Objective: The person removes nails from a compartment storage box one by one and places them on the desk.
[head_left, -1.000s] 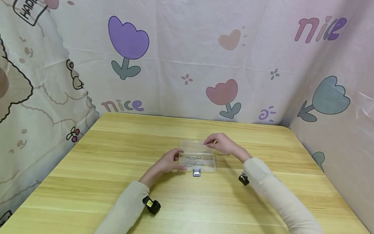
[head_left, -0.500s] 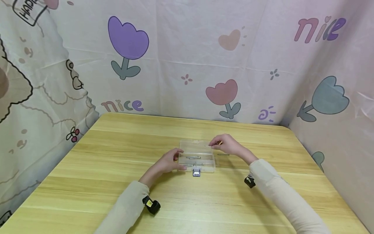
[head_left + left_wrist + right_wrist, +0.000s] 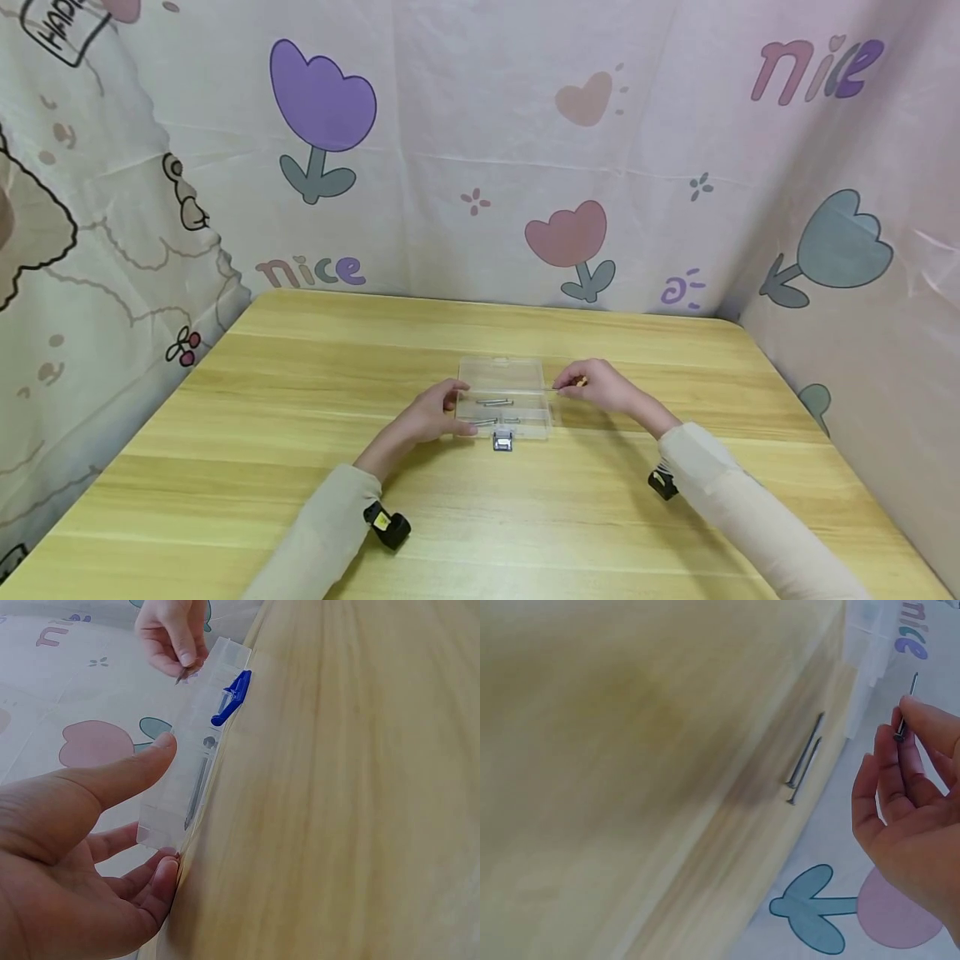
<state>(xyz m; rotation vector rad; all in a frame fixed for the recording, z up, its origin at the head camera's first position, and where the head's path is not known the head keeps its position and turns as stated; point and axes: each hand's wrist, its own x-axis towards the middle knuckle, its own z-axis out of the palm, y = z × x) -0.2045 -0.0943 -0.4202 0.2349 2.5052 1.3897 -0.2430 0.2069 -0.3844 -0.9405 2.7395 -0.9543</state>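
A clear plastic compartment box (image 3: 532, 423) lies with its lid (image 3: 501, 372) folded back on the wooden table. Nails (image 3: 495, 403) sit in its compartments, and a blue latch (image 3: 234, 697) hangs at the front. My left hand (image 3: 427, 414) grips the box's left end, thumb at the front corner and fingers toward the back. To the right of the box, my right hand (image 3: 600, 386) pinches a nail (image 3: 907, 709) between thumb and fingers, its point toward the box. Two more nails (image 3: 805, 754) lie side by side on the table below the right hand, hidden behind it in the head view.
The wooden table (image 3: 300, 500) has its back edge against a printed cloth backdrop (image 3: 450, 108). Cloth also hangs along the left and right sides. A black wrist camera (image 3: 388, 527) sits on the left sleeve, another camera (image 3: 663, 482) on the right.
My right hand has moved right and nearer to me, from over the lid to beside the box, with the nail still pinched. The left hand stays at the box's end.
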